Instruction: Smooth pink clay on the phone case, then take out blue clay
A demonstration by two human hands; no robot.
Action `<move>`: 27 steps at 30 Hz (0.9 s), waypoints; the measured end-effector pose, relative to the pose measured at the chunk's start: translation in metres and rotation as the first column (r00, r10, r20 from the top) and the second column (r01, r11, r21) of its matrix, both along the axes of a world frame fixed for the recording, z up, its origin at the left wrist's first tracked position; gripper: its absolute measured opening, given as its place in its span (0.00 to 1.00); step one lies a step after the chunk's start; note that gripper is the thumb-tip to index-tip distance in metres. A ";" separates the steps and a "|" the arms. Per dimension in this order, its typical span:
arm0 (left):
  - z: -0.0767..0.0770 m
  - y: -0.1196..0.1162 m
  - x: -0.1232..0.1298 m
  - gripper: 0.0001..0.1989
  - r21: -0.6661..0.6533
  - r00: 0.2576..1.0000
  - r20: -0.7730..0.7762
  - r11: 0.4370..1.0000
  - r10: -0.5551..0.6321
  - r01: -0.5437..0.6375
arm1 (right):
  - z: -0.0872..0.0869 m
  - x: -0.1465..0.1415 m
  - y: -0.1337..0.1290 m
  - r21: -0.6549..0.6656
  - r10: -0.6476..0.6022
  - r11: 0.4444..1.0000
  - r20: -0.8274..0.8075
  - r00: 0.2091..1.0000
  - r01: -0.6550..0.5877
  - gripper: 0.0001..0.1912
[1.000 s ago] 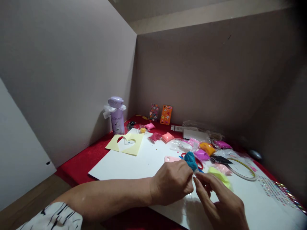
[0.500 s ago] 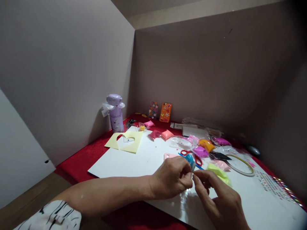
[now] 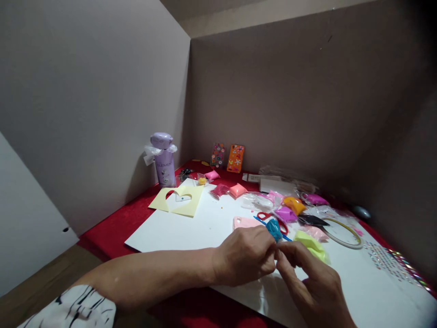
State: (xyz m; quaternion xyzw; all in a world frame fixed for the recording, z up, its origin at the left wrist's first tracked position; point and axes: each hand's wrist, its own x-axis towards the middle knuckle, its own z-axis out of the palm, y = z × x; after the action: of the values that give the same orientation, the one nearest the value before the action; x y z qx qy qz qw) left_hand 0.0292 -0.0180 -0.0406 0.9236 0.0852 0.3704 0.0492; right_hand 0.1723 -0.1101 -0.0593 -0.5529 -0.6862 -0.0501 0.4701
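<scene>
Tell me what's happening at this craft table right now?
A person's left hand and right hand meet over a white board, pinching a small packet of blue clay between their fingertips. More coloured clay packets, red-handled scissors, a yellow card with a heart cut-out and a lilac bottle lie around on the red cloth.

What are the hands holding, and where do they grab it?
Both hands, left hand and right hand, pinch the clear end of a small blue clay packet.

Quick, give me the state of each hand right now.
Left hand: closed, pinching the blue clay packet.
Right hand: fingers pinched at the same packet's clear wrapper.
</scene>
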 end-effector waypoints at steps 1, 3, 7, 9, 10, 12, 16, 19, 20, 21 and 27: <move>0.000 -0.001 0.000 0.03 -0.025 1.000 0.000 1.000 -0.006 0.006 | 0.000 0.000 0.000 -0.008 0.005 1.000 -0.013 1.000 -0.005 0.05; 0.002 -0.002 -0.001 0.03 -0.114 1.000 0.010 0.993 -0.025 0.026 | 0.002 -0.001 0.001 -0.017 0.006 1.000 -0.025 1.000 -0.006 0.06; 0.005 -0.006 -0.002 0.03 -0.276 0.997 0.069 0.960 -0.029 0.047 | 0.004 -0.003 0.002 0.005 -0.012 1.000 -0.008 1.000 0.012 0.06; 0.007 -0.006 -0.003 0.01 -0.286 0.998 0.055 0.958 -0.016 0.031 | 0.004 -0.003 0.003 0.031 -0.016 0.999 0.022 1.000 0.015 0.05; 0.008 -0.006 -0.003 0.01 -0.275 0.999 0.034 0.961 -0.009 0.018 | 0.004 -0.002 0.003 0.044 -0.014 0.999 0.045 0.999 0.012 0.04; 0.008 -0.006 -0.004 0.02 -0.240 0.999 -0.028 0.971 0.015 -0.021 | 0.003 -0.001 0.002 0.074 -0.009 0.997 0.102 0.995 0.001 0.03; 0.011 -0.006 -0.005 0.02 -0.187 0.987 -0.150 0.979 0.058 -0.086 | 0.005 0.001 0.003 0.137 -0.010 0.990 0.205 0.979 -0.019 0.03; 0.012 -0.005 -0.006 0.04 -0.211 0.988 -0.152 0.976 0.018 -0.050 | 0.008 -0.001 0.004 0.164 -0.031 0.986 0.249 0.968 -0.011 0.03; 0.012 -0.005 -0.006 0.05 -0.230 0.991 -0.135 0.973 0.002 -0.033 | 0.009 -0.002 0.004 0.172 -0.040 0.985 0.257 0.966 -0.005 0.04; 0.012 -0.004 -0.006 0.06 -0.247 0.993 -0.115 0.969 -0.009 -0.020 | 0.010 -0.003 0.004 0.178 -0.048 0.984 0.264 0.963 0.000 0.05; 0.010 -0.001 -0.005 0.09 -0.225 0.995 -0.092 0.974 -0.039 0.018 | 0.012 -0.005 0.004 0.187 -0.055 0.982 0.299 0.953 -0.002 0.06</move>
State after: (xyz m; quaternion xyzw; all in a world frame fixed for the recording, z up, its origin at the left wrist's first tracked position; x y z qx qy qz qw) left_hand 0.0241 -0.0190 -0.0305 0.9301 0.1154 0.3127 0.1541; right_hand 0.1670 -0.1065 -0.0472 -0.5018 -0.7350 -0.2040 0.4079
